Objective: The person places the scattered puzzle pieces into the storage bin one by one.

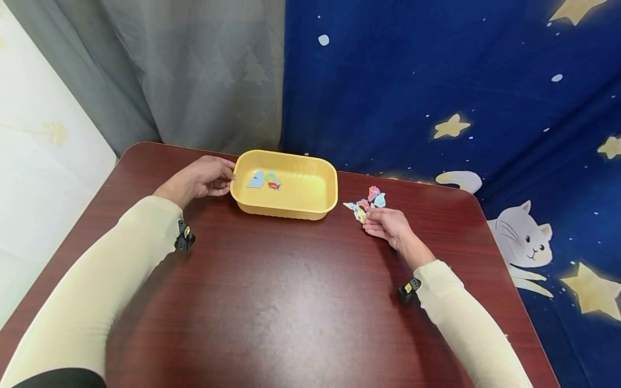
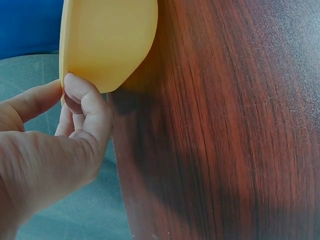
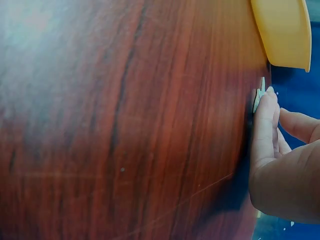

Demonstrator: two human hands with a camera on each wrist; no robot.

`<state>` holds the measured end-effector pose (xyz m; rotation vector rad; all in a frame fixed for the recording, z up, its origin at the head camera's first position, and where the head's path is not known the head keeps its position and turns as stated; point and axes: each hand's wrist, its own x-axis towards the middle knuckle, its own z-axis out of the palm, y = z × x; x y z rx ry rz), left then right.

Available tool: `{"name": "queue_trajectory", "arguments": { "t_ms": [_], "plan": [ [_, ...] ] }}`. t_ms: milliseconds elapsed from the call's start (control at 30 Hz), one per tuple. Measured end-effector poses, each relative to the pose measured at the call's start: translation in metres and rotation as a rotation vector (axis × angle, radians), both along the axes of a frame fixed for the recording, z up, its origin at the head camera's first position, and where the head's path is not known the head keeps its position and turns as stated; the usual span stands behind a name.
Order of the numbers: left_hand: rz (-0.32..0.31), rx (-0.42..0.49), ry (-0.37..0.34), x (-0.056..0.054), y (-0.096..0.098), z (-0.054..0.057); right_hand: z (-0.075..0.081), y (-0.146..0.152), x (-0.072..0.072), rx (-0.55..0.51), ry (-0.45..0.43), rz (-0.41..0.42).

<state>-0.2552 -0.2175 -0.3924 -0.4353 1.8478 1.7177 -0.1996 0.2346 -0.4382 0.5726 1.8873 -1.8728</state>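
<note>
A yellow plastic basin (image 1: pixel 291 207) stands near the back edge of the table. My left hand (image 1: pixel 211 175) pinches the rim at its left end between thumb and fingers, plainest in the left wrist view. Two small colourful cut pieces lie inside: a light blue piece (image 1: pixel 255 179) and a green-and-red piece (image 1: pixel 273 181). To the right of the basin, my right hand (image 1: pixel 388 223) reaches a small cluster of similar pieces. Its fairly straight fingertips touch a yellow-green piece (image 1: pixel 360 214). Beside it lie a red piece (image 1: pixel 373 193) and a pale blue piece (image 1: pixel 380 200).
The dark red-brown wooden table (image 1: pixel 271 302) stretches toward me in front of both hands. Behind it hang a grey curtain (image 1: pixel 204 81) and a dark blue curtain (image 1: pixel 388 97) with stars and a cat. Black cameras sit on both wrists.
</note>
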Motion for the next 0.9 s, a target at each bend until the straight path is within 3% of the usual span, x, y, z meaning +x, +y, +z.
{"name": "queue_trajectory", "arguments": {
  "t_ms": [500,900],
  "plan": [
    [-0.013,-0.001,-0.005,0.001,0.0,0.001,-0.004,-0.011,0.002,0.254,0.1,0.056],
    [-0.022,-0.016,0.005,0.001,0.0,0.001,-0.007,-0.02,-0.003,0.446,0.11,0.07]
  ]
}}
